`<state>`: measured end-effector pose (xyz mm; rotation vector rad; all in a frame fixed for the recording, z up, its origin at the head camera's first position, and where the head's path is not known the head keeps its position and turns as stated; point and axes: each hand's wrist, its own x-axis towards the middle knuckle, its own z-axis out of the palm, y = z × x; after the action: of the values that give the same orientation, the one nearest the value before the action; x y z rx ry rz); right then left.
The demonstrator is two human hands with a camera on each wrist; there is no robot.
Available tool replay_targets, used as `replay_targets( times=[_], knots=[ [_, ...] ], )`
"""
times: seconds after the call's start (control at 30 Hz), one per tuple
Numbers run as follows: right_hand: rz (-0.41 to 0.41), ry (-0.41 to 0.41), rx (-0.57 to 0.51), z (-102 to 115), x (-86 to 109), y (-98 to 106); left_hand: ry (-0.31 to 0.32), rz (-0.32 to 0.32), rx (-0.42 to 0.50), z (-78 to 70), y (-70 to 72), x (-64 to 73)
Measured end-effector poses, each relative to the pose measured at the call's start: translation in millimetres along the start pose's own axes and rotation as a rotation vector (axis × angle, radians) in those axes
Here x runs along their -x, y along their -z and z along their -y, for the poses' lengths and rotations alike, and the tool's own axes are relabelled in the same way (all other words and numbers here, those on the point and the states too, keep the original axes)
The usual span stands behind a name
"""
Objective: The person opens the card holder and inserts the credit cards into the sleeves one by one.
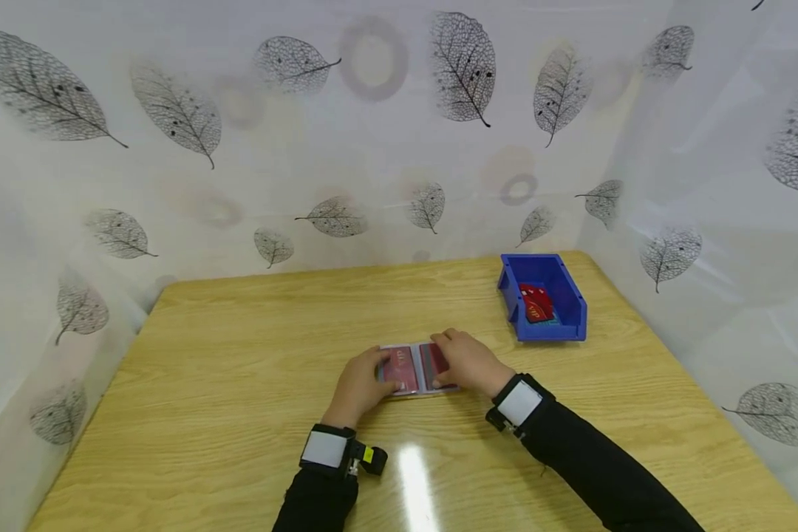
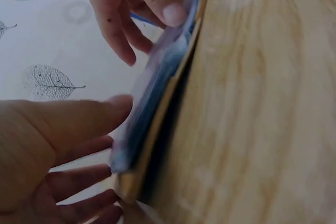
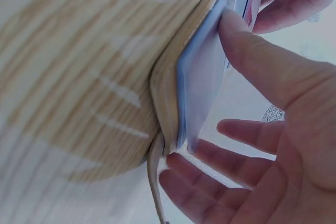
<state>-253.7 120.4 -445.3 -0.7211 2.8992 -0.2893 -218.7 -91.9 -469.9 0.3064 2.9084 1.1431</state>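
A card holder [image 1: 417,367] lies spread on the table, with clear sleeves and a tan cover edge [image 3: 169,77]. Behind the plastic on its left side shows a red card [image 1: 402,369] with pale lettering; a darker reddish card [image 1: 432,363] is on the right side, partly covered by the hand. My left hand [image 1: 361,384] holds the holder's left edge, thumb at the near corner and fingers along the side. On the opposite side my right hand [image 1: 468,360] grips the edge, its thumb [image 3: 244,38] on the clear sleeves and its fingertips against the outer edge.
A blue open-front bin [image 1: 552,330] stands at the table's back right, with red cards [image 1: 536,301] inside, one marked VIP. The wooden table [image 1: 239,355] meets a leaf-patterned curtain [image 1: 372,162] at the back and sides.
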Motion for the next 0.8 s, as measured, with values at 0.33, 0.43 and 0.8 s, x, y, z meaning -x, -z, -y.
replay_targets(
  times=[0.33,0.43,0.8],
  knots=[
    [-0.003,-0.028,-0.062,1.4,-7.7,-0.9,0.033,0.029,0.064,8.3,-0.8,1.6],
    [0.005,-0.059,-0.141,1.4,-7.6,-2.0,0.025,0.031,0.075,11.2,-2.3,1.1],
    [-0.096,-0.154,-0.445,16.1,-9.2,9.1,0.032,0.023,0.098,13.5,-4.6,1.7]
  ],
)
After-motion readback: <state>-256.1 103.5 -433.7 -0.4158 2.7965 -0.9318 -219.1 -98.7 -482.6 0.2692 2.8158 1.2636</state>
